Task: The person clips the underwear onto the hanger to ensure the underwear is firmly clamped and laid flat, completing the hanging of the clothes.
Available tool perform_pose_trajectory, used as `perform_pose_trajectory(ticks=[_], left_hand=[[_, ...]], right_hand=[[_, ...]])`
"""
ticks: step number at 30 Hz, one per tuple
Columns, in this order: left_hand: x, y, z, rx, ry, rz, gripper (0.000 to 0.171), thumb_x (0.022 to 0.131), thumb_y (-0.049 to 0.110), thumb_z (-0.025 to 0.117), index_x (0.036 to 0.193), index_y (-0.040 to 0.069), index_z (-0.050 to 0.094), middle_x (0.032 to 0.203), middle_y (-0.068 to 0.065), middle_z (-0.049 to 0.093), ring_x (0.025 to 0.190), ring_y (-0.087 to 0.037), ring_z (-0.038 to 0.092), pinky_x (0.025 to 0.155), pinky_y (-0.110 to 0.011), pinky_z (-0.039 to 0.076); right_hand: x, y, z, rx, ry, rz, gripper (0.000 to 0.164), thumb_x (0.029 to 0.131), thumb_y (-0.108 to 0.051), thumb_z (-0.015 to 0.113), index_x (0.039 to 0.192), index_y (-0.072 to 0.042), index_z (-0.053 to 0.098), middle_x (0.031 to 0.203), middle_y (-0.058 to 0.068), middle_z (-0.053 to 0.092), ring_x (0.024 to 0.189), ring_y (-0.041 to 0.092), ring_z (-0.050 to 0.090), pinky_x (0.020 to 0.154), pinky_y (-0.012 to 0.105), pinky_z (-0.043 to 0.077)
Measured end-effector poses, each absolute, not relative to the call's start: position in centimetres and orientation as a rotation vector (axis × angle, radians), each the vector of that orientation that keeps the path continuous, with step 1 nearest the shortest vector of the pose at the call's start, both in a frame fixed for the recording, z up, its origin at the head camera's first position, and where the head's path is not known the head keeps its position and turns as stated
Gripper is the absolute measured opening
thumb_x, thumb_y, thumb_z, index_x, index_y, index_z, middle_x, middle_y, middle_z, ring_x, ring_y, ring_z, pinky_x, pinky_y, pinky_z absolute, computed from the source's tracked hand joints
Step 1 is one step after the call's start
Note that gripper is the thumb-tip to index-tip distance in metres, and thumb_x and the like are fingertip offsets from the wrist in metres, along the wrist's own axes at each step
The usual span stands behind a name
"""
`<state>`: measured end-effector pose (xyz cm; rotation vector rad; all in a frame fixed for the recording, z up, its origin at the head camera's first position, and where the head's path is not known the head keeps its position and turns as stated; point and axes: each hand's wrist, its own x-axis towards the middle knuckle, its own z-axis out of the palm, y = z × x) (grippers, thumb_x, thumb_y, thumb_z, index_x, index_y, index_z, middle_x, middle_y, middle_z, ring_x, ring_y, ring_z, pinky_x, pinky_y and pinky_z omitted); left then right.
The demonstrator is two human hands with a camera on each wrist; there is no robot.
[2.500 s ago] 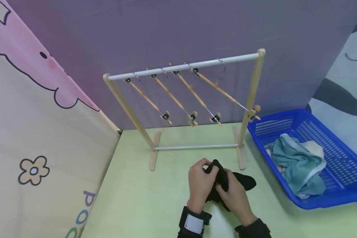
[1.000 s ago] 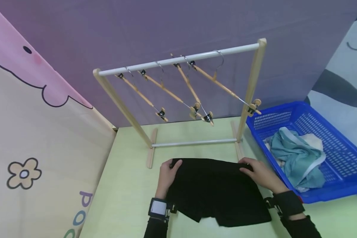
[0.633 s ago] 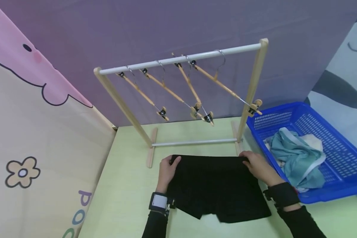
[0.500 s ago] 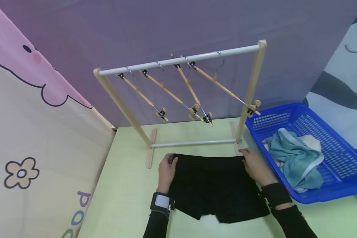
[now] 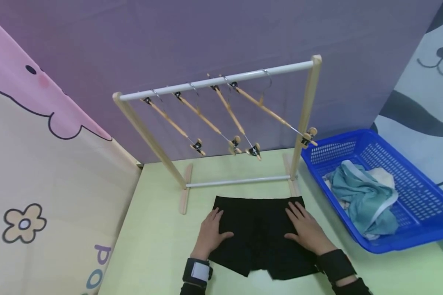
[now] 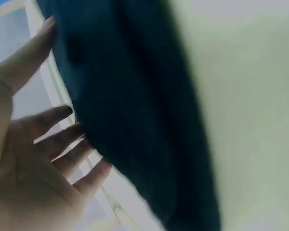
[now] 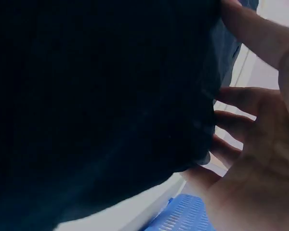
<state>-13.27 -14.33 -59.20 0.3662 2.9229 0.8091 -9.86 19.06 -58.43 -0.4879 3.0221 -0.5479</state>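
Black shorts point(image 5: 260, 233) lie spread on the pale green table, waistband toward the rack. My left hand point(image 5: 211, 234) rests on their left side, fingers spread and fairly straight. On the right side my right hand point(image 5: 308, 229) lies the same way, fingers reaching toward the waistband corner. In the left wrist view, the fingertips of the left hand point(image 6: 43, 149) touch the edge of the dark cloth point(image 6: 130, 110). The right wrist view has the straight fingers of the right hand point(image 7: 250, 130) against the shorts point(image 7: 106, 101).
Behind the shorts stands a wooden rack with a white rail point(image 5: 221, 80), where several clip hangers point(image 5: 203, 116) hang. To the right, a blue basket point(image 5: 417, 200) holds a teal cloth point(image 5: 365, 196) and whitish cloth. A patterned wall covering point(image 5: 59, 184) borders the table's left side.
The black shorts went from bunched up to spread out flat. Both hands have let go of the waistband corners and moved inward and down onto the cloth.
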Motion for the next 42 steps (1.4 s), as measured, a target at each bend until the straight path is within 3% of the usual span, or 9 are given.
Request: perform_pose_trajectory(ticks=[6,11,17,22,25,28,34,38,42], left_hand=[[-16.9,-17.7,-54.5,-0.194,3.131,1.291,0.065,0.092,0.024,0.071,0.141,-0.004,0.04,0.138,-0.027,0.045,0.127,-0.041,0.048,0.104,-0.053,0.044],[-21.7,-20.9,-48.8,-0.527,3.25,1.483,0.075,0.095,0.028,0.068,0.149,-0.001,0.025,0.145,-0.025,0.036,0.132,-0.038,0.043,0.104,-0.051,0.044],[-25.5,-22.3,-46.1,-0.517,3.166,1.651,0.079,0.095,0.037,0.066,0.151,0.002,0.024,0.15,-0.024,0.041,0.131,-0.039,0.049,0.103,-0.052,0.046],[-26.5,-22.7,-45.2,-0.495,3.237,1.556,0.049,0.101,0.029,0.057,0.137,-0.003,0.045,0.125,-0.026,0.062,0.109,-0.038,0.064,0.086,-0.049,0.056],[-26.8,-22.5,-44.6,-0.464,3.336,1.422,0.034,0.103,0.02,0.054,0.121,-0.008,0.054,0.107,-0.03,0.065,0.095,-0.043,0.067,0.075,-0.051,0.056],[-27.0,-22.3,-44.2,-0.44,3.386,1.322,0.03,0.103,0.018,0.054,0.111,-0.011,0.056,0.097,-0.032,0.065,0.089,-0.046,0.066,0.071,-0.053,0.056],[-27.2,-22.6,-44.1,-0.418,3.393,1.34,0.027,0.101,0.015,0.057,0.108,-0.011,0.059,0.096,-0.031,0.066,0.085,-0.043,0.068,0.069,-0.051,0.058],[-27.2,-22.5,-44.2,-0.417,3.4,1.322,0.026,0.101,0.016,0.058,0.104,-0.01,0.061,0.092,-0.029,0.066,0.082,-0.043,0.068,0.066,-0.05,0.057],[-27.2,-22.5,-44.2,-0.406,3.427,1.28,0.025,0.1,0.015,0.059,0.099,-0.01,0.06,0.089,-0.03,0.066,0.08,-0.044,0.067,0.065,-0.05,0.055]], right_hand=[[-9.8,19.1,-58.7,-0.529,3.034,-0.583,0.078,0.08,-0.033,0.081,0.139,0.008,0.049,0.151,0.029,0.039,0.142,0.049,0.029,0.108,0.062,0.035],[-9.6,19.4,-58.9,-0.524,3.033,-0.584,0.079,0.081,-0.034,0.08,0.14,0.008,0.049,0.152,0.028,0.039,0.142,0.049,0.029,0.109,0.061,0.035],[-9.4,20.0,-58.7,-0.485,3.036,-0.589,0.078,0.079,-0.033,0.082,0.138,0.007,0.05,0.151,0.027,0.041,0.141,0.048,0.03,0.108,0.062,0.035],[-9.4,19.7,-58.9,-0.478,3.001,-0.592,0.08,0.081,-0.036,0.08,0.14,0.006,0.048,0.152,0.026,0.039,0.143,0.047,0.028,0.11,0.061,0.034],[-9.5,19.5,-59.0,-0.479,2.996,-0.606,0.079,0.081,-0.035,0.08,0.141,0.006,0.048,0.153,0.026,0.039,0.144,0.046,0.028,0.111,0.061,0.033],[-9.6,19.5,-58.8,-0.467,3.006,-0.622,0.079,0.081,-0.035,0.081,0.141,0.006,0.049,0.153,0.025,0.039,0.144,0.046,0.028,0.11,0.061,0.033],[-9.9,19.4,-58.2,-0.473,3.008,-0.674,0.078,0.081,-0.033,0.081,0.14,0.007,0.048,0.149,0.026,0.043,0.14,0.047,0.033,0.106,0.063,0.037],[-10.7,19.7,-56.0,-0.355,3.016,-0.833,0.076,0.09,-0.031,0.074,0.143,0.011,0.04,0.144,0.032,0.044,0.134,0.05,0.04,0.105,0.063,0.038],[-11.9,19.9,-50.4,-0.168,3.056,-1.122,0.067,0.099,-0.033,0.062,0.144,0.01,0.037,0.14,0.034,0.047,0.128,0.049,0.047,0.104,0.063,0.04]])
